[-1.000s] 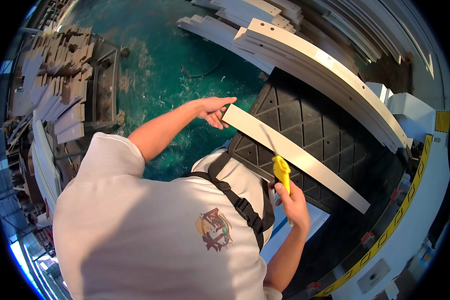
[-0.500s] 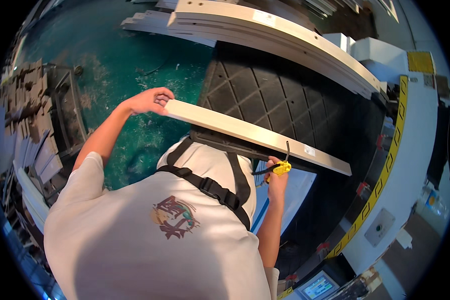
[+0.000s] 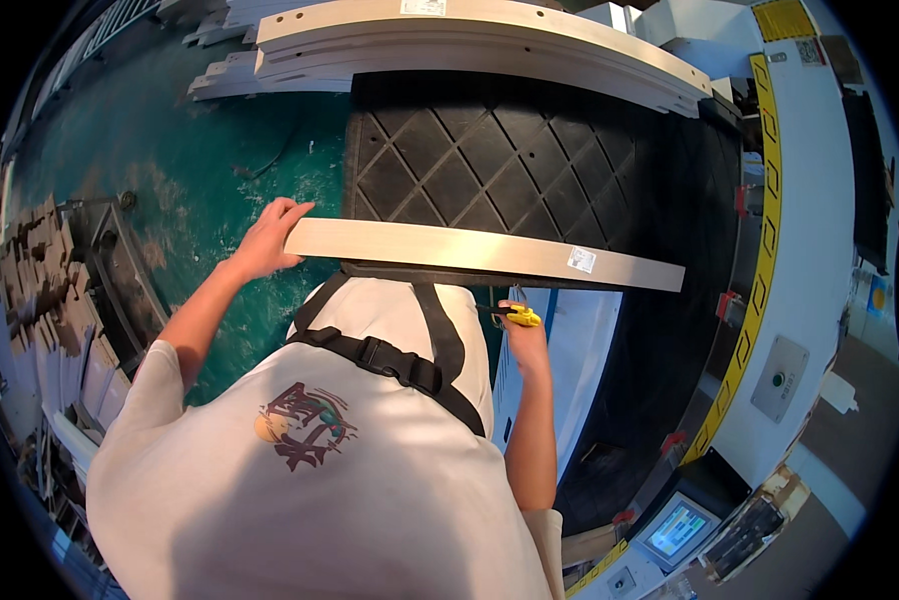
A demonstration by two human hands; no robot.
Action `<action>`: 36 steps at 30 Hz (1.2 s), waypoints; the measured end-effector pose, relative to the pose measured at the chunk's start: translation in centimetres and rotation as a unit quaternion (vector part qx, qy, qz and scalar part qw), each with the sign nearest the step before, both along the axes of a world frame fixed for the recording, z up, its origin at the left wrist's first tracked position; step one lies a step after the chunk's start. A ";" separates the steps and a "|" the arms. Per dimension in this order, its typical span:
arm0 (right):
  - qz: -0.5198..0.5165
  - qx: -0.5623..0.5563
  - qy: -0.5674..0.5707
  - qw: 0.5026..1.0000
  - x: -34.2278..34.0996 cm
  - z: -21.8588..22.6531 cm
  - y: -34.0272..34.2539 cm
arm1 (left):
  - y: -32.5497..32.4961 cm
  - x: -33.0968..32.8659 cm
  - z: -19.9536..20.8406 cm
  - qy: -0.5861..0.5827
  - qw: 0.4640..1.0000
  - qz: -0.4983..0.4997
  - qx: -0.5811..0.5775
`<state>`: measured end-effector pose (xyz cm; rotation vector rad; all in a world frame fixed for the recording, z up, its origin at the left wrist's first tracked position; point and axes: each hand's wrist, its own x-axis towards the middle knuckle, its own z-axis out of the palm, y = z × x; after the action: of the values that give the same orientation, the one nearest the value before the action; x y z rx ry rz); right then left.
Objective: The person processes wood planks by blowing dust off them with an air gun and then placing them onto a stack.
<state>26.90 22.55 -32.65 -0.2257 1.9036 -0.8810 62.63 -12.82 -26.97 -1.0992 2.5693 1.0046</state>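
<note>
A long pale wooden board (image 3: 440, 246) with a small white label lies across the near edge of a black worktop. My left hand (image 3: 270, 240) is closed around its left end, thumb and fingers on opposite edges. Below the board, toward the right, my right hand (image 3: 522, 335) is wrapped round a small yellow air blow gun (image 3: 523, 315) with black parts. That hand is apart from the board, and its fingers are partly hidden by the tool.
Beneath the board is the black, diamond-grooved worktop (image 3: 490, 170). Stacked pale boards (image 3: 490, 35) lie along its far side. A machine frame with a yellow-marked strip (image 3: 760, 280) and a lit screen (image 3: 680, 528) stands right. Scrap pieces (image 3: 55, 310) are piled left on the green floor (image 3: 210, 180).
The board has turned more nearly level and faces up more broadly. My right hand has tilted the blow gun, so its thin nozzle no longer shows above the board's edge. The view has shifted.
</note>
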 end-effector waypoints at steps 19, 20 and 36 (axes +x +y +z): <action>0.066 -0.035 0.131 0.989 1.4 7.4 -2.1 | -10.4 -0.8 1.0 -0.063 0.998 -0.026 -0.015; 0.054 -0.026 0.169 0.984 1.5 8.3 -2.8 | -9.7 -2.6 1.6 -0.046 0.998 -0.039 -0.018; -0.231 -0.038 0.641 0.731 -19.2 33.8 9.7 | 10.1 -23.4 3.8 0.274 0.807 0.113 0.511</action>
<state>7.68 32.25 1.13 -0.5122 3.3258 -1.2955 39.19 -2.73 -23.13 -0.8211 1.6046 2.6135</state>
